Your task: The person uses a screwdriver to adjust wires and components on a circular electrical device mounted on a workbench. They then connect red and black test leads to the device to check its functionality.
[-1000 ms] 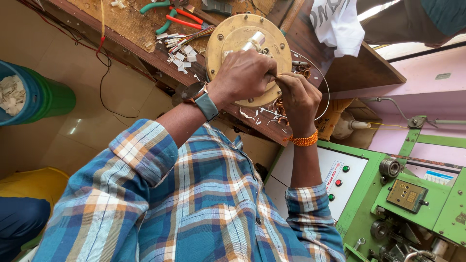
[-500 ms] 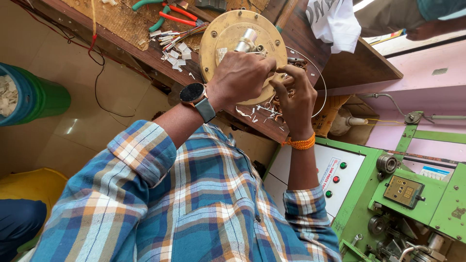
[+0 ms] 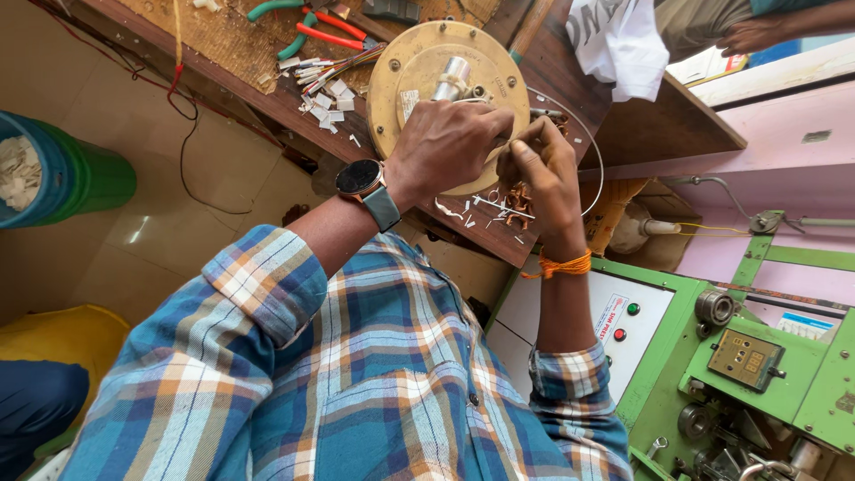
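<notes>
Your left hand (image 3: 450, 142) clenched on brass disc (image 3: 436, 85); right hand (image 3: 539, 169), at 3 o'clock, fingers pinched, contents hidden.

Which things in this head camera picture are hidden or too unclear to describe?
- Head view: what the left hand and right hand pinch; the fingers cover it.
- Near edge of the round brass-coloured disc: behind the left hand.
- Pliers: cut by the top edge.
- Green machine: cut by the right edge.
</notes>
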The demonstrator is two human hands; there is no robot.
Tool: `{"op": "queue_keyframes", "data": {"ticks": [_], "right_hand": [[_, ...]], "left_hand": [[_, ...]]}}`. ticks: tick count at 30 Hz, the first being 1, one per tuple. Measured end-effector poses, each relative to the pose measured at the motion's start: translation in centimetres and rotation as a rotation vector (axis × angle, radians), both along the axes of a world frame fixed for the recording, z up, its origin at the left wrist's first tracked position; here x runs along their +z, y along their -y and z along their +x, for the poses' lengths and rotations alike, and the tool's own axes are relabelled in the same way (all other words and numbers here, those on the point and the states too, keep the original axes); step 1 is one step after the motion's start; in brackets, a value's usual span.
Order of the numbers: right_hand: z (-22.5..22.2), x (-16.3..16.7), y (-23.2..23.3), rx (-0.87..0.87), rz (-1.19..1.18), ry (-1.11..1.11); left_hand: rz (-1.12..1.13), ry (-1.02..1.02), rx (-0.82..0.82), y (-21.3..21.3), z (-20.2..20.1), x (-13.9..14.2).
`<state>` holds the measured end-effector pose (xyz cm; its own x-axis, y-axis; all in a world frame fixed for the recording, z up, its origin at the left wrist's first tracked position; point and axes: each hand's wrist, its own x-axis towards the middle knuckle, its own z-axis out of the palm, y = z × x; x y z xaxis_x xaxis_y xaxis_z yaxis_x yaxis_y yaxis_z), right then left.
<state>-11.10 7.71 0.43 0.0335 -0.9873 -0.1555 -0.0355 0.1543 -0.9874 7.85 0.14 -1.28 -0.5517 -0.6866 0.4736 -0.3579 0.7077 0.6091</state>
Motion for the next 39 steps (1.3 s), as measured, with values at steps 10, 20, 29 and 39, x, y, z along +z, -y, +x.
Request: {"op": "queue_keyframes", "data": {"ticks": [10, 20, 29, 39], "right_hand": [[1.0, 1.4, -0.1, -0.015, -0.749, -0.963], [1.5, 2.8, 0.7, 0.009, -0.73, -1.082], [2.2, 0.6, -0.5, -0.224, -0.138, -0.5], [5.5, -1.6, -4.3, -0.401, -0.052, 0.159]], "left_hand": [[0.161, 0.051, -0.039, 0.4, 0.5, 0.7], [0.107, -0.003, 0.003, 0.2, -0.2, -0.1], [0.035, -0.094, 0.096, -1.5, 0.8, 2.7], [-0.437, 0.132, -0.057, 3.7, 6.3, 4.5]]}}
